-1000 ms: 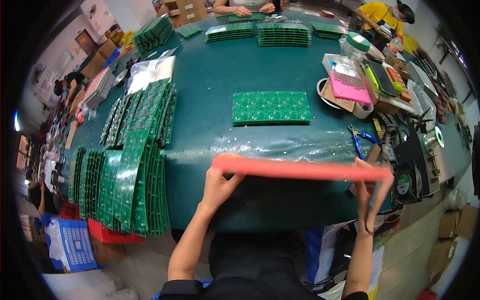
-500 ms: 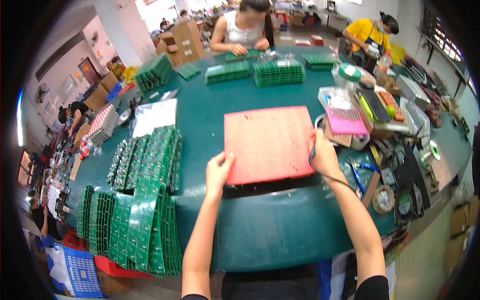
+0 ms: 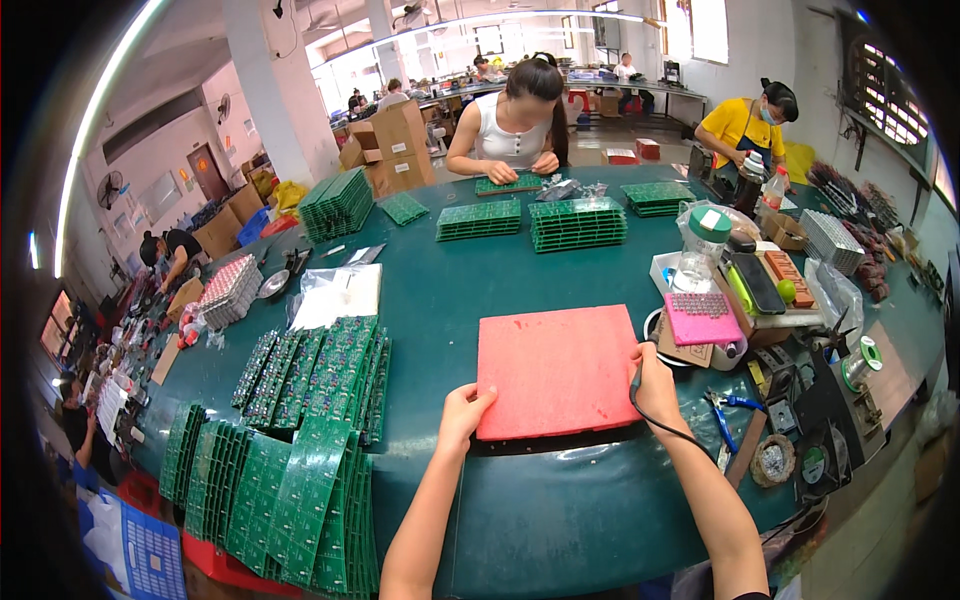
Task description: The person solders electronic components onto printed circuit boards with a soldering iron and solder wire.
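A flat red foam pad (image 3: pixel 560 372) lies between my two hands over the green table, with a thin dark strip showing beneath its front edge. My left hand (image 3: pixel 462 415) is closed on its left edge, thumb on top and the other fingers mostly hidden below. My right hand (image 3: pixel 655 385) grips the right edge. A black cord (image 3: pixel 668 428) runs from that hand along my forearm. It belongs to a slim black tool, perhaps a soldering iron, whose tip I cannot make out. What lies under the pad is hidden.
Populated circuit boards (image 3: pixel 318 372) and bare green boards (image 3: pixel 290 495) stand packed at left. More board stacks (image 3: pixel 578 224) line the far side, where a person (image 3: pixel 515 135) handles a board. At right are blue-handled pliers (image 3: pixel 722 425), a pink block (image 3: pixel 702 318) and a solder spool (image 3: pixel 862 362).
My view has tilted upward, so the table sits lower in it. The foam pad looks flatter, and the dark gap under its front edge is narrower. Both hands keep their hold.
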Demonstrator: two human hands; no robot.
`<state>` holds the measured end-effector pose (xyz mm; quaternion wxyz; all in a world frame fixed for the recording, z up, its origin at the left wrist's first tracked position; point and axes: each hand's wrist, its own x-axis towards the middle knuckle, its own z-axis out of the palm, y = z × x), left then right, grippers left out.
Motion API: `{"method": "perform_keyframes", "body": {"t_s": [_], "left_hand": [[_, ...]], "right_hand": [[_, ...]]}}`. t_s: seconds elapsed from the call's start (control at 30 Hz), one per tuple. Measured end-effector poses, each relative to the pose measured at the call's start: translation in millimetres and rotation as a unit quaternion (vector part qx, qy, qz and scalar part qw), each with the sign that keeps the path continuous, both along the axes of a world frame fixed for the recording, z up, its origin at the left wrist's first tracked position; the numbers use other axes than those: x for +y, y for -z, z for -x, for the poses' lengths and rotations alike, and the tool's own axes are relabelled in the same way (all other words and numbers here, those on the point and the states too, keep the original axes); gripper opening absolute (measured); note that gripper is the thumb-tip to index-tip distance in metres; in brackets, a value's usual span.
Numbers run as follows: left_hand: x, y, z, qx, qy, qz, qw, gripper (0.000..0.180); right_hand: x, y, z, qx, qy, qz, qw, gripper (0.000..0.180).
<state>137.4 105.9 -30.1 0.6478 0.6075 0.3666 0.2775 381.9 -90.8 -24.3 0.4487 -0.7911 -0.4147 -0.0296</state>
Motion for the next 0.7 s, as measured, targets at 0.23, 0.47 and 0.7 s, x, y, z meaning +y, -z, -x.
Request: {"method": "perform_keyframes", "body": {"t_s": [0.23,0.47,0.7], "left_hand": [[-34,-59,35,-0.092,0.048,0.121,0.987,0.037],[-90,-79,76,-0.172,0.142,0.015,0.975,0.067],[-112,-56,95,-0.077,0.224,-0.551,0.801,0.038]], "right_hand": [[-30,-58,22,0.022,0.009,-0.163,0.986,0.028],[-138,-97,21,0.37,-0.222,-0.113,0.895,0.039],[-207,-74,42,0.005,-0.351,0.072,0.933,0.033]]}}
